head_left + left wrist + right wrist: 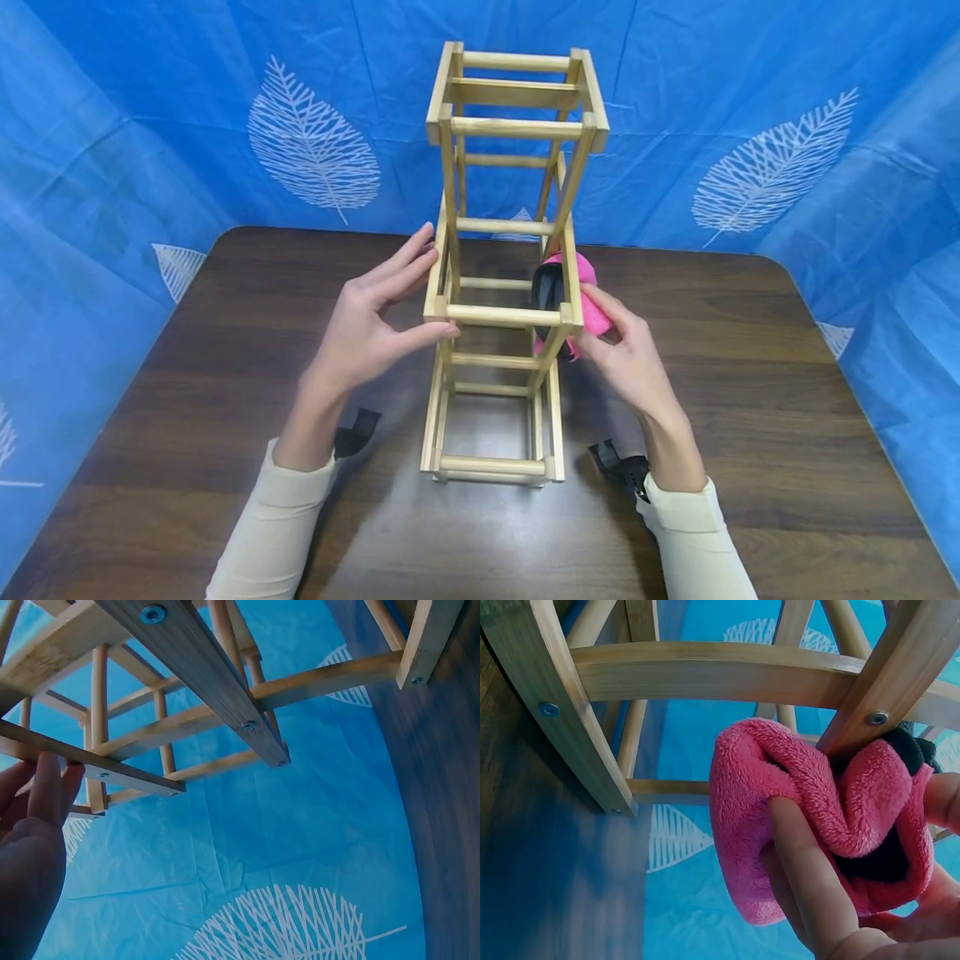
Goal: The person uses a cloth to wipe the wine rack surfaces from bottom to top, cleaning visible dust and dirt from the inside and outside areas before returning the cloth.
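Left hand (367, 317), fingers extended, rests against tall pale-wood open-frame rack (506, 315) standing on dark wood-grain bench (750, 400), presumably steadying it; right hand (632, 360) pinches fuzzy pink, black-backed cloth (596, 317) around rack's right side, seemingly keeping fabric snug.

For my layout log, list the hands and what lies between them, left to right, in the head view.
Left hand → wooden rack → pink cloth, at the rack's right side → right hand.
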Tool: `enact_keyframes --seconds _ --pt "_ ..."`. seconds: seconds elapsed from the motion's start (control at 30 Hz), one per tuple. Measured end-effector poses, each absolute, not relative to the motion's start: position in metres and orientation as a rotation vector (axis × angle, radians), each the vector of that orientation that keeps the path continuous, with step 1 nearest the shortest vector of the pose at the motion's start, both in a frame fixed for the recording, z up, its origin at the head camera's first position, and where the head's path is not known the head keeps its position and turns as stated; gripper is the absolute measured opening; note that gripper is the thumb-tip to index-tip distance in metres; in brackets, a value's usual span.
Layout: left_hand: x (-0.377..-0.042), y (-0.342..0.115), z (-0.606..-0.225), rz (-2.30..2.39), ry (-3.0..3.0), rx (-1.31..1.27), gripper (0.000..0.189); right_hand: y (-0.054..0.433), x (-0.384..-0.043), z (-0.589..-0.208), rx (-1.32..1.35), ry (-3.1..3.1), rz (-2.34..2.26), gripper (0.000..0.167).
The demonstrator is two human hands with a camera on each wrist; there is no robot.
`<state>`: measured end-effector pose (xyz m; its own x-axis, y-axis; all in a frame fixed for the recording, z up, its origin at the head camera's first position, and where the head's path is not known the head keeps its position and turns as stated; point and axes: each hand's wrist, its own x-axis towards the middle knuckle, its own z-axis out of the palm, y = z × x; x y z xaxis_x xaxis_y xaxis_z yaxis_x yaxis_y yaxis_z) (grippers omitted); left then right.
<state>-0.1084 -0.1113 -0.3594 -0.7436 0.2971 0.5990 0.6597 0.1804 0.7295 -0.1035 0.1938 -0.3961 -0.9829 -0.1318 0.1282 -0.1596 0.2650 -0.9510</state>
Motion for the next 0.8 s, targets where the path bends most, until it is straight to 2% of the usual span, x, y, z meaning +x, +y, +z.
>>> enact_keyframes --seconds 0.23,0.8 --pt "-0.113 -0.112 -0.363 -1.374 -2.115 -0.980 0.072 0.198 -0.099 -0.391 0.339 -2.546 1.818 0.055" --pt "-0.115 -0.111 -0.364 -1.420 -2.062 -0.984 0.070 0.219 -0.085 -0.380 0.422 -2.739 1.632 0.051"
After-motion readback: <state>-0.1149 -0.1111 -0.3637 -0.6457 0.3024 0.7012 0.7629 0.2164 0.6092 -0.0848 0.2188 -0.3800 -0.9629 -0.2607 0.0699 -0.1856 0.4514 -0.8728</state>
